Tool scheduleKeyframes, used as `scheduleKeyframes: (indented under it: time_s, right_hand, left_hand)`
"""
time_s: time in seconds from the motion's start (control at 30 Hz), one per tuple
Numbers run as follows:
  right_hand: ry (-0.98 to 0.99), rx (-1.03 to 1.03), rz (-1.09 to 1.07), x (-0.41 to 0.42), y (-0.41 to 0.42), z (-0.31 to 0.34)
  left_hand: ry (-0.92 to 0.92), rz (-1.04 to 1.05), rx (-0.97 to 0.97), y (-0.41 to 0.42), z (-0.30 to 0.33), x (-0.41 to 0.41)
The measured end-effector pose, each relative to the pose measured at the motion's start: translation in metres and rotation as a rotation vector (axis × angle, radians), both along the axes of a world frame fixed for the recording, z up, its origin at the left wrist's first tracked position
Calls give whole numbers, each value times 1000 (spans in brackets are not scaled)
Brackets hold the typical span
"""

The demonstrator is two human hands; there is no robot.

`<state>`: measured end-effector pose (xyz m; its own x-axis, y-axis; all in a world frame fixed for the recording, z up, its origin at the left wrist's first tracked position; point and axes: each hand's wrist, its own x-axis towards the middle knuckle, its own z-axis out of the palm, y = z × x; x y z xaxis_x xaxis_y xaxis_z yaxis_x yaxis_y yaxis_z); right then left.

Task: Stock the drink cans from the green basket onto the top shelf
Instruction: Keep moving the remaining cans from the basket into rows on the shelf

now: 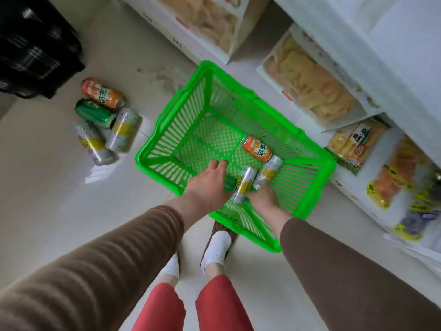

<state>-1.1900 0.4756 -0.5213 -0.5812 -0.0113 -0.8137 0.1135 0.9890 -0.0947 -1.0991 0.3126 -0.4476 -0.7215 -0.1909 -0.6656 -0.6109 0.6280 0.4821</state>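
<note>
3 cans show plainly in the green basket (pixel 307 177): an orange can (pixel 256 149) at 1 o'clock of the hands, and 2 silver-yellow cans (pixel 244 187) lying between them. Left hand (pixel 210 185) reaches down flat, fingers spread, over a green can (pixel 229 185); right hand (pixel 265 199) curls at a silver-yellow can's end, grip uncertain. 5 floor cans (pixel 107 123) lie at 10 o'clock. Top shelf unseen.

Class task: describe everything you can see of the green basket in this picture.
The green basket is bright plastic with slatted walls, a lattice floor and a thick rim. It sits on the pale floor beside the shelves, open side up. Both hands reach inside it among several drink cans lying on their sides, one of them an orange can.
</note>
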Motion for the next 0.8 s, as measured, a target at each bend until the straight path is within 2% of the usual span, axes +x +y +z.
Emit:
scheduleKeyframes:
  time_s: [0.13, 0.27, 0.47, 0.63, 0.8]
  right_hand:
    - [-79, 128, -121, 11, -3, -67]
    - [-83, 149, -242, 24, -4, -111]
    - [-54, 68, -407, 28, -2, -123]
    - [-121, -220, -816, 26, -2, -52]
    - [-186, -585, -844, 10, -19, 109]
  left_hand:
    - [-19, 12, 23, 9, -47, 2]
    - [-11, 28, 55, 12, -73, 6]
    - [-14, 46, 63, 8, -78, 1]
    - [-22, 81, 67, -1, -26, -1]
    - [32, 170, 38, -19, 84, -3]
